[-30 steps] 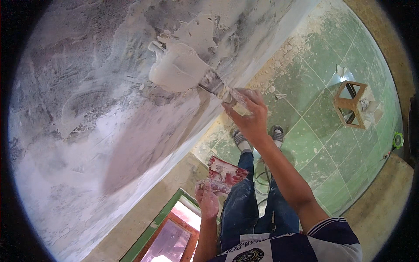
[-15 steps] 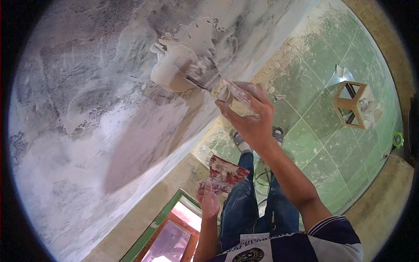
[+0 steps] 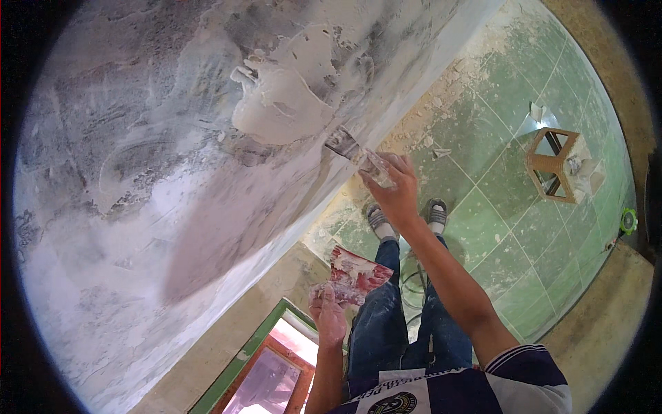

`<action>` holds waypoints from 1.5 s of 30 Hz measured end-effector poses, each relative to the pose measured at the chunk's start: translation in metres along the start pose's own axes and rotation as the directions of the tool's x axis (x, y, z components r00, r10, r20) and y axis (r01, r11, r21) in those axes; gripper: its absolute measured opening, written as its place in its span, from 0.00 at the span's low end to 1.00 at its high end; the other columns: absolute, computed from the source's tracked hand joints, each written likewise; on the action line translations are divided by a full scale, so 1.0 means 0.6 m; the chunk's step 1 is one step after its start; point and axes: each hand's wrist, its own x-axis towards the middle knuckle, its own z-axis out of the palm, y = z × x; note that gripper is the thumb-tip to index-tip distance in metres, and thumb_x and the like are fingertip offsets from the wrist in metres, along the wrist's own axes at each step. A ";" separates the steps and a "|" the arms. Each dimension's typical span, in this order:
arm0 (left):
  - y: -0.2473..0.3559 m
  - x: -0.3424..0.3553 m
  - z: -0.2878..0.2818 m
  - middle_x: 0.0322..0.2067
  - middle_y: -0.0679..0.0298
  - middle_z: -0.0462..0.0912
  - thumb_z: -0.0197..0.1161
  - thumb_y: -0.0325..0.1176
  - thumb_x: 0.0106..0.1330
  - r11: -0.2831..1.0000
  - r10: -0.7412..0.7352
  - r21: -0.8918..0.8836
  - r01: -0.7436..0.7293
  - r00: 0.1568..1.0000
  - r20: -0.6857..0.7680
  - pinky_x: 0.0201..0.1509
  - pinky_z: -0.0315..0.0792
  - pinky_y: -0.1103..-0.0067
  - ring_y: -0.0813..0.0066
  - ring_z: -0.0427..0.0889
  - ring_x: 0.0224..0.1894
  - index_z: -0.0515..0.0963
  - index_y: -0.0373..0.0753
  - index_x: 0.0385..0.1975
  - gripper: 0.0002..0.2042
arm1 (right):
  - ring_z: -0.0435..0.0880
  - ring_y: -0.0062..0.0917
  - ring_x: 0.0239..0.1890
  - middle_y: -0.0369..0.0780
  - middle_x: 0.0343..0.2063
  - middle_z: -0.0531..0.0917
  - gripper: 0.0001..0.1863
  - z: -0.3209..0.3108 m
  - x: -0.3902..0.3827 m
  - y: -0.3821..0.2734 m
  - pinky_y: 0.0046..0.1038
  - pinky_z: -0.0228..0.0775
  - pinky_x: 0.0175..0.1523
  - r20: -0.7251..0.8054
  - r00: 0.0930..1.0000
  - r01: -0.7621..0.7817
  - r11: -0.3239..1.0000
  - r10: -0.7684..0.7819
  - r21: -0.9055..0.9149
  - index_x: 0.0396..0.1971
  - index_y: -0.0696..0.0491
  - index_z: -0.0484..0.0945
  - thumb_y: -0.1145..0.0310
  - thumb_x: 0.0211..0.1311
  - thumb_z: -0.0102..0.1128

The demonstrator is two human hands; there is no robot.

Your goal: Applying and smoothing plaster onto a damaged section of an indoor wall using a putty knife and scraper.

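My right hand (image 3: pixel 394 181) is closed round the handle of a putty knife (image 3: pixel 343 143), whose blade is smeared with filler and lies close to the wall; whether it touches cannot be told. Up and left of the blade, a thick pale patch of wet filler (image 3: pixel 283 103) is spread on the mottled grey-white wall (image 3: pixel 227 200). Lower down, my left hand (image 3: pixel 329 314) grips a red scraper (image 3: pixel 357 274) by its handle. Its wide plate carries white filler and sits in front of my jeans, away from the wall.
Green floor tiles (image 3: pixel 496 214) below are dusted with plaster crumbs, thickest along the wall's foot. A brown box-like frame (image 3: pixel 552 165) stands on the floor at the right, near a small green round object (image 3: pixel 628 221). At lower left is a green-edged opening (image 3: pixel 258 348).
My right hand has drawn the putty knife down and to the right, off the filler patch, which now shows more fully. My left hand and the scraper have hardly moved.
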 end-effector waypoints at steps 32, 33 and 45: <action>-0.001 0.000 -0.005 0.37 0.64 0.82 0.60 0.28 0.69 0.997 0.008 -0.078 -0.008 1.000 -0.011 0.32 0.83 0.72 0.73 0.84 0.36 0.73 0.41 0.42 0.06 | 0.77 0.32 0.37 0.38 0.40 0.84 0.23 -0.059 0.063 -0.101 0.31 0.70 0.44 -0.083 0.996 0.025 0.997 -0.019 0.070 0.43 0.52 0.84 0.77 0.40 0.75; -0.007 0.001 -0.009 0.37 0.63 0.82 0.60 0.28 0.69 0.997 0.002 -0.078 -0.004 1.000 -0.028 0.33 0.83 0.72 0.72 0.84 0.37 0.73 0.41 0.42 0.06 | 0.77 0.32 0.37 0.38 0.40 0.84 0.23 -0.062 0.084 -0.116 0.31 0.70 0.44 -0.084 0.996 0.025 0.997 -0.019 0.069 0.43 0.52 0.84 0.77 0.40 0.75; 0.009 0.000 0.017 0.36 0.64 0.81 0.59 0.28 0.70 0.995 0.008 -0.100 -0.005 0.999 0.036 0.31 0.82 0.73 0.73 0.84 0.35 0.74 0.42 0.41 0.04 | 0.78 0.33 0.40 0.37 0.40 0.84 0.23 -0.038 0.047 -0.061 0.32 0.71 0.45 0.007 1.000 0.008 0.995 -0.008 0.099 0.43 0.52 0.83 0.75 0.42 0.75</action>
